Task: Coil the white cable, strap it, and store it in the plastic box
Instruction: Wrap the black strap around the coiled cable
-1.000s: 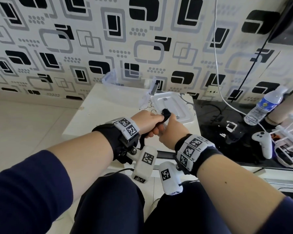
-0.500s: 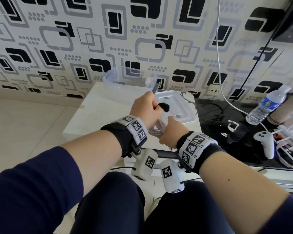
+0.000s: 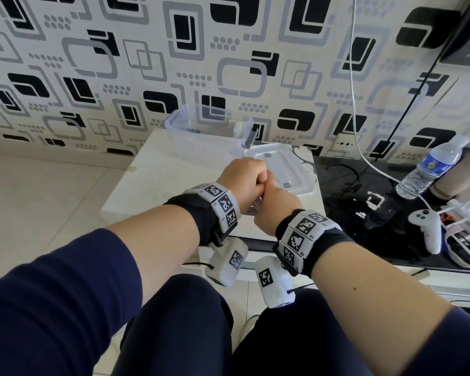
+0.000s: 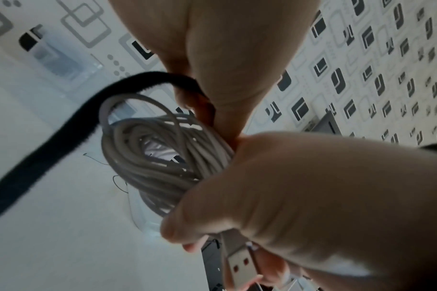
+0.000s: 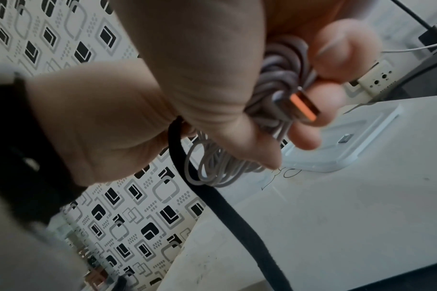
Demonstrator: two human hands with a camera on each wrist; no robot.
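Note:
The white cable [image 4: 157,157] is wound into a coil of several loops. My right hand [image 3: 277,207] grips the coil [image 5: 217,173] in its fist, and the USB plug [image 5: 304,108] sticks out between its fingers. My left hand [image 3: 242,180] sits against the right one and pinches one end of a black strap [image 4: 37,167]. The strap [image 5: 224,216] hangs loose beside the coil, not wrapped round it. The clear plastic box [image 3: 190,123] stands open at the back of the white table [image 3: 160,180], with its lid [image 3: 280,169] lying flat to its right.
A black glass surface [image 3: 364,213] to the right carries a water bottle [image 3: 429,169], a white controller [image 3: 426,229] and a white rack [image 3: 467,234]. Another thin white cable [image 3: 353,77] hangs down the patterned wall. My knees are below the hands.
My left hand swung up toward the box and came back against the right fist. The strap's black end, seen above the hands before, is now hidden from the head view.

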